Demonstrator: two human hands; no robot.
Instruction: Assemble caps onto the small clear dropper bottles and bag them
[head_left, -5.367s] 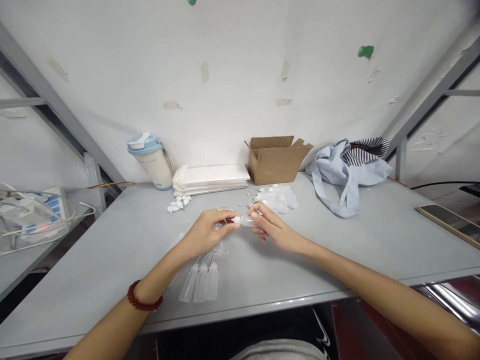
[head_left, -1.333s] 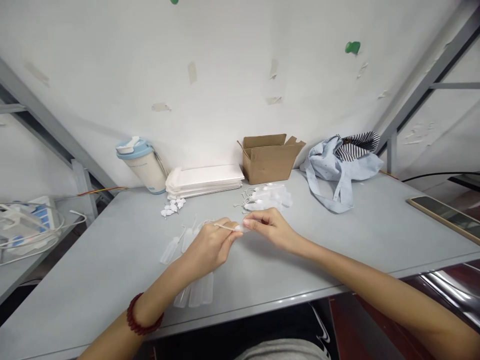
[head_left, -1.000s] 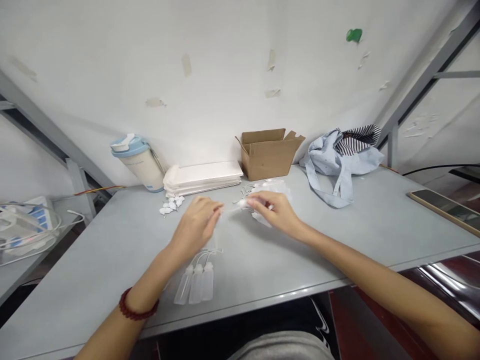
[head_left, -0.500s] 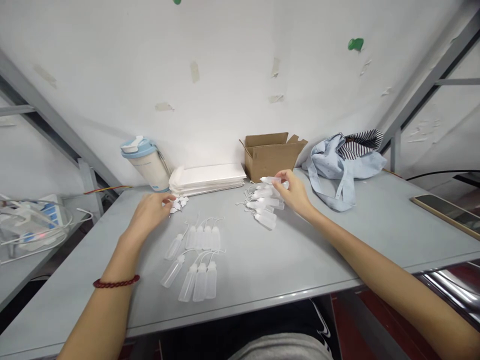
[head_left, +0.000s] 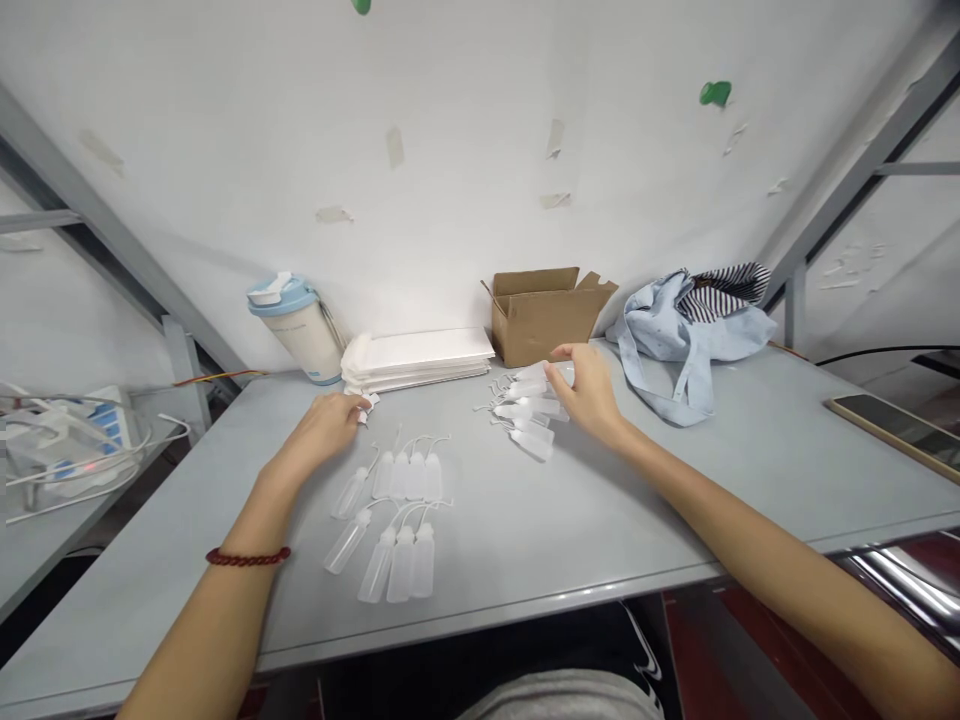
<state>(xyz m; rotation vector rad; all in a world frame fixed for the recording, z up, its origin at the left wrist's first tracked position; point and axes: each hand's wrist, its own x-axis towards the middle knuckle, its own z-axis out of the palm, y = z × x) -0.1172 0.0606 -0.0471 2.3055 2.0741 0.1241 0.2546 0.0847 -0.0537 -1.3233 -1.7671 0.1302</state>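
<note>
Fingers [head_left: 561, 358] of the right hand [head_left: 592, 395] closed over a small clear bottle [head_left: 541, 373], at the far edge of a loose pile of bottles [head_left: 525, 420] on the grey desk [head_left: 675, 500], just in front of a cardboard box [head_left: 547, 315]. Fingers [head_left: 354, 408] of the left hand [head_left: 326, 430] drawn narrow, tips touching a small white cap [head_left: 365, 414] near a stack of white sheets [head_left: 416, 358]; actual grip on it not discernible. Between the hands and nearer the body, two rows of bottles [head_left: 405, 478] lying side by side, thin tethers curling from the necks. Small clear bottle judged very light, thin-walled and squeezable, smooth enough to slip; best taken round the body near the shoulder, lightly, to avoid denting. Small white cap judged tiny, rigid and apt to roll or flick away; best pinched by its sides between thumb and forefinger. At the back, a lidded cup [head_left: 296, 325]; to the right, a blue garment [head_left: 690, 345].
</note>
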